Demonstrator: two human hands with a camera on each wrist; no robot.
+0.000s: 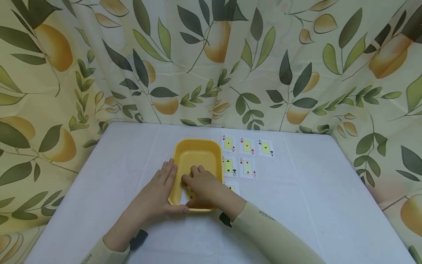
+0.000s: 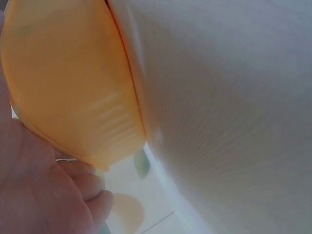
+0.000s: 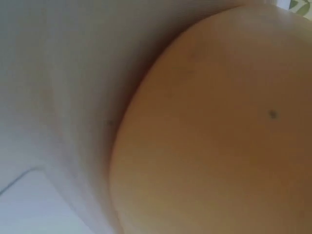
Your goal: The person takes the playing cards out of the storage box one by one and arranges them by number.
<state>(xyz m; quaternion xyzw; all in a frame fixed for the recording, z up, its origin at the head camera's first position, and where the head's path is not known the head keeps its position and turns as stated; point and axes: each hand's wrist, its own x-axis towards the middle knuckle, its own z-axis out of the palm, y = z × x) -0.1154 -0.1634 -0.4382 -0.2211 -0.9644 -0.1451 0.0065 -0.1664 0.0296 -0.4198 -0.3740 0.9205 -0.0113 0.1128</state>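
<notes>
A yellow plastic tray (image 1: 199, 144) stands on the white-covered table, and a playing card (image 1: 183, 198) lies inside at its near left, partly hidden by my right hand. My left hand (image 1: 158, 194) rests along the tray's left side, fingers extended against the wall and thumb at the near rim. In the left wrist view, that hand (image 2: 44, 185) lies against the tray's outer wall (image 2: 73, 73). My right hand (image 1: 204, 187) reaches in over the near right rim, its fingers curled at the card. The right wrist view is filled by the tray's outside (image 3: 209, 126).
Several playing cards lie face up in rows right of the tray: an ace of diamonds (image 1: 228, 143), ace of hearts (image 1: 247, 146), ace of clubs (image 1: 265, 148), two of clubs (image 1: 229, 167) and two of diamonds (image 1: 248, 168). Another card (image 1: 232, 187) is partly covered nearer me. A patterned curtain (image 1: 211, 62) hangs behind.
</notes>
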